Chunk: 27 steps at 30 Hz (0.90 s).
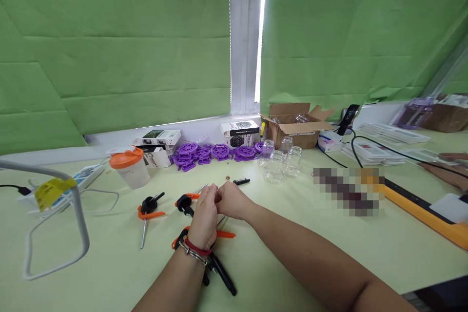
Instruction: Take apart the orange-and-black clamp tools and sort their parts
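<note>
My left hand (204, 215) and my right hand (233, 200) meet over the middle of the table, fingers closed against each other. Whatever they hold between them is hidden. Beneath and beside my left wrist lie parts with an orange arm (225, 235) and black handles (224, 271). Just beyond my left hand rests a black knob (183, 203) with orange plastic and a metal rod. Further left stands a similar piece with a black knob (149, 204) and an orange base. Past my right hand are a small black ridged piece (242, 182) and a tiny brass-coloured part (227, 177).
Purple plastic wheels (220, 151), glass jars (274, 168) and an open cardboard box (292, 134) line the back. An orange-lidded shaker bottle (131, 170) and a grey bent tube (82, 234) stand left. Another person's hand (448, 170) shows at the right, beyond a yellow bar (420, 209).
</note>
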Each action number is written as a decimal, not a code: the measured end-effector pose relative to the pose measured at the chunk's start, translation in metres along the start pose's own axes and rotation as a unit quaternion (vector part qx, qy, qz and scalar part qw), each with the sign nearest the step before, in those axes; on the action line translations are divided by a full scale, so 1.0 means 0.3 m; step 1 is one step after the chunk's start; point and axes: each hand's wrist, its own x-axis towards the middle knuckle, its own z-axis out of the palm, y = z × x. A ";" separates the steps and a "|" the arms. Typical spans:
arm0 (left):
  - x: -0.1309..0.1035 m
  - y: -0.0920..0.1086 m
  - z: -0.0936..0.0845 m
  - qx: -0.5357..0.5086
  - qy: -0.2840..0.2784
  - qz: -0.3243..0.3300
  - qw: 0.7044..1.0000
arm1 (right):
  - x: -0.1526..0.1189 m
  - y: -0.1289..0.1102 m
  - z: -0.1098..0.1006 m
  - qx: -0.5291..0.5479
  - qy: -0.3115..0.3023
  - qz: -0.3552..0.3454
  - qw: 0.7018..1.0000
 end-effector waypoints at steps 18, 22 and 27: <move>0.006 0.008 -0.003 0.010 0.025 -0.042 0.999 | 0.199 0.201 -0.247 -0.145 0.100 0.086 0.981; 0.012 0.005 -0.006 0.013 0.022 -0.043 0.999 | 0.239 0.253 -0.247 -0.165 0.086 0.114 0.976; 0.013 0.005 -0.007 0.014 0.026 -0.049 0.998 | 0.258 0.270 -0.239 -0.162 0.069 0.132 0.975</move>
